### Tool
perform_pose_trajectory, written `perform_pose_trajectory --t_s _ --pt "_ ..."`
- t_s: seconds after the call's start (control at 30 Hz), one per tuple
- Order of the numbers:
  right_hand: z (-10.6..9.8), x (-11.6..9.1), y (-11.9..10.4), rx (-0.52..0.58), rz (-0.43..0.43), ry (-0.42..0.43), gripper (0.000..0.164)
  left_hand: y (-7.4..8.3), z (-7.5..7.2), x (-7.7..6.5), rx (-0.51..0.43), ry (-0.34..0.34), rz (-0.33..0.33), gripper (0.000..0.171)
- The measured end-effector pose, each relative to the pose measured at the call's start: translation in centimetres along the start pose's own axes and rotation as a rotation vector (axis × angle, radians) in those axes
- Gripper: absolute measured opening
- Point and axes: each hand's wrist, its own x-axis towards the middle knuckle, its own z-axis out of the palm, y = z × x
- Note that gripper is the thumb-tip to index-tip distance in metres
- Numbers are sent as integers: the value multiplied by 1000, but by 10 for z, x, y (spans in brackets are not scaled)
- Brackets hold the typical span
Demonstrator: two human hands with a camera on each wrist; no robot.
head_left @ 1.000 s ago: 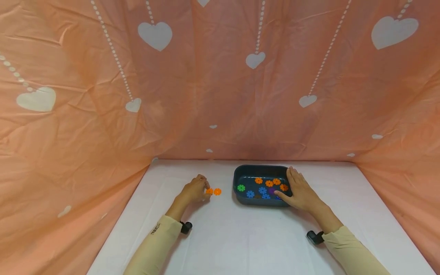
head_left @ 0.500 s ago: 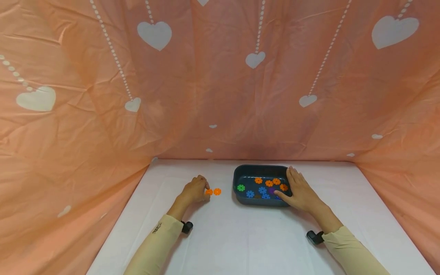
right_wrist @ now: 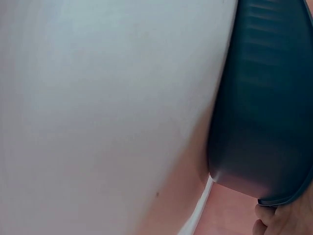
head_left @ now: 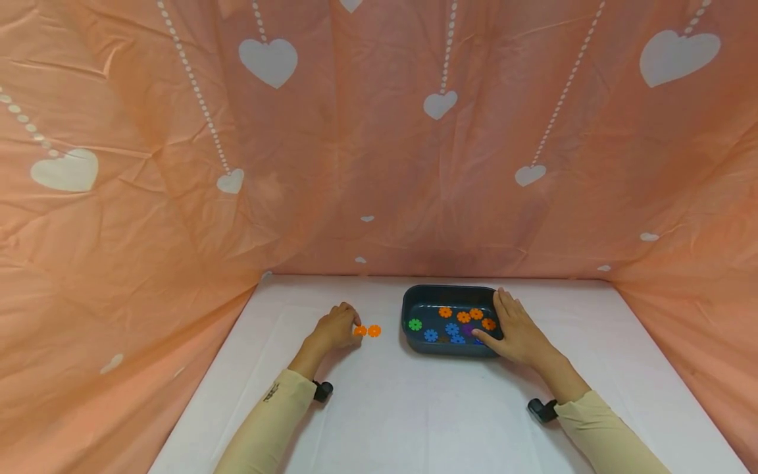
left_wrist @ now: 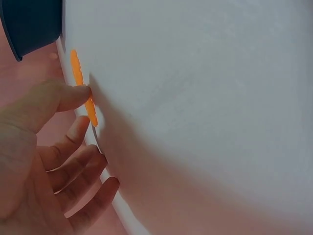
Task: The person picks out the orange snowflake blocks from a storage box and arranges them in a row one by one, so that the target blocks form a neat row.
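Observation:
My left hand (head_left: 337,328) pinches an orange flower-shaped plastic piece (head_left: 360,330) just above the white table. A second orange flower piece (head_left: 375,330) sits edge to edge with it on the right; they look joined. Seen edge-on in the left wrist view, the orange pieces (left_wrist: 77,68) form one thin strip, the thumb (left_wrist: 73,98) touching it. My right hand (head_left: 521,332) rests over the right end of a dark plastic tray (head_left: 453,350), its fingers straight and its thumb reaching over the inside. Orange, blue, purple and green flower pieces (head_left: 415,324) lie in the tray.
The white tabletop (head_left: 391,408) extends in front of the tray and between the forearms. A peach curtain with white hearts (head_left: 379,164) hangs behind and along both sides. Small black cameras (head_left: 322,391) are worn on the wrists.
The left hand shifts very slightly, and the orange piece it pinches now sits a touch lower, level with the second one. The right hand and tray stay in place.

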Motion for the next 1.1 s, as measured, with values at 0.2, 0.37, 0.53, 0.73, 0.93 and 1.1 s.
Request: perform_pose_trajectory --t_s 0.2,0.37,0.53,0.73,0.93,1.1 --pt "0 0 0 -3 -1 2 107 2 -2 0 -56 -7 -12 24" --pt "1 1 0 -6 4 -2 108 11 -6 6 -85 20 20 27" --pt "2 2 2 0 13 -17 109 28 -10 15 -131 60 48 31" --pt "3 1 1 4 15 -18 110 46 -10 24 -146 77 112 32" --pt "1 0 0 -3 23 -20 109 64 -8 32 -157 97 158 32" --pt "0 -1 -1 2 15 -11 108 80 -5 38 -157 77 187 31"
